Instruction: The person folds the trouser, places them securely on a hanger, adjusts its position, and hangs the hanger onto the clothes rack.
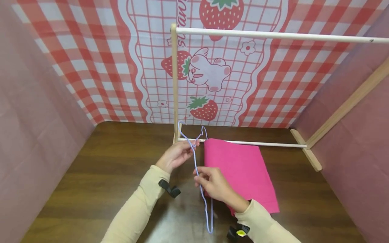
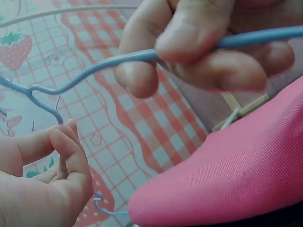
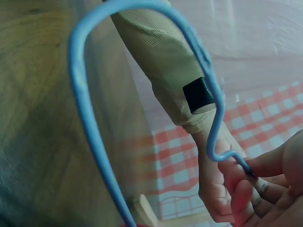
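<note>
A thin light-blue wire hanger (image 1: 195, 158) is held upright on its edge, between both hands. Near its hook, the left hand (image 1: 180, 154) pinches the wire with thumb and fingers. The right hand (image 1: 215, 184) grips one sloping shoulder between thumb and fingertips, closer to me. In the right wrist view the rounded end of the hanger (image 3: 79, 80) sticks out past the right hand (image 3: 277, 187). Just right of it lies a folded pink cloth (image 1: 240, 172), partly behind the right hand and forearm. Another blue hook (image 1: 204, 128) shows at the cloth's far left corner.
A rack with wooden posts (image 1: 175, 84), a white top rail (image 1: 273, 34) and a low white rail (image 1: 273, 144) stands at the back of the brown wooden table (image 1: 100, 175). Behind it hangs a red-and-white checked strawberry cloth (image 1: 103, 64). Pink drapes (image 1: 36, 84) flank both sides.
</note>
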### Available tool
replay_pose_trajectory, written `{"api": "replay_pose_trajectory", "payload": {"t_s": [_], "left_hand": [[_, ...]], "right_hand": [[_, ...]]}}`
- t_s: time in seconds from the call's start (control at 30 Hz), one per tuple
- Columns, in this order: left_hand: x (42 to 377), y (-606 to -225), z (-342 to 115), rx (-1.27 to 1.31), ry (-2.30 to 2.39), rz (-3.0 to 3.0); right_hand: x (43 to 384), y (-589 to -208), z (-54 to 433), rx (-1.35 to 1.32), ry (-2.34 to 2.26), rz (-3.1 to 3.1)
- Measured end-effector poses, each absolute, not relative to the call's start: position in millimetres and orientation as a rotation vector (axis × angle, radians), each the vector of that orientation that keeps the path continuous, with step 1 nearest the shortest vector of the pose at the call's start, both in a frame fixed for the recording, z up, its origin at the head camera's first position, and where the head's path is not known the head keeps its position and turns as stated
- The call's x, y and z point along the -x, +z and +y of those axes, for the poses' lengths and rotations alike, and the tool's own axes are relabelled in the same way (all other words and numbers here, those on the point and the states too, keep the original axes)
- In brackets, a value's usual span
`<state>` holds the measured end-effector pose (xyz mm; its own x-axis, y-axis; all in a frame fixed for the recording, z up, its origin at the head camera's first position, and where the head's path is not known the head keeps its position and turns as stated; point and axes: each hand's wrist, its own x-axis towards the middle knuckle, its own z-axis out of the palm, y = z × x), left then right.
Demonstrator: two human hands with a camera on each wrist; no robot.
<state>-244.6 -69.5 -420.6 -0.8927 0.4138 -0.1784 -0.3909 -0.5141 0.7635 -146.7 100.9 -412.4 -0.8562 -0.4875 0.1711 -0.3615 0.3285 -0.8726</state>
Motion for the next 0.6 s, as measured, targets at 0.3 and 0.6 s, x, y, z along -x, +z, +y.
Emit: {"api": "replay_pose_trajectory", "payload": {"t_s": [0.3, 0.6], "left_hand": [[245, -376, -59, -0.153, 2.387, 1.099], [244, -308, -50, -0.286, 2.389, 1.097]], "right_hand": [[147, -381, 115, 1.128, -1.652, 2.595], [150, -325, 128, 1.388, -1.77, 2.551]]}}
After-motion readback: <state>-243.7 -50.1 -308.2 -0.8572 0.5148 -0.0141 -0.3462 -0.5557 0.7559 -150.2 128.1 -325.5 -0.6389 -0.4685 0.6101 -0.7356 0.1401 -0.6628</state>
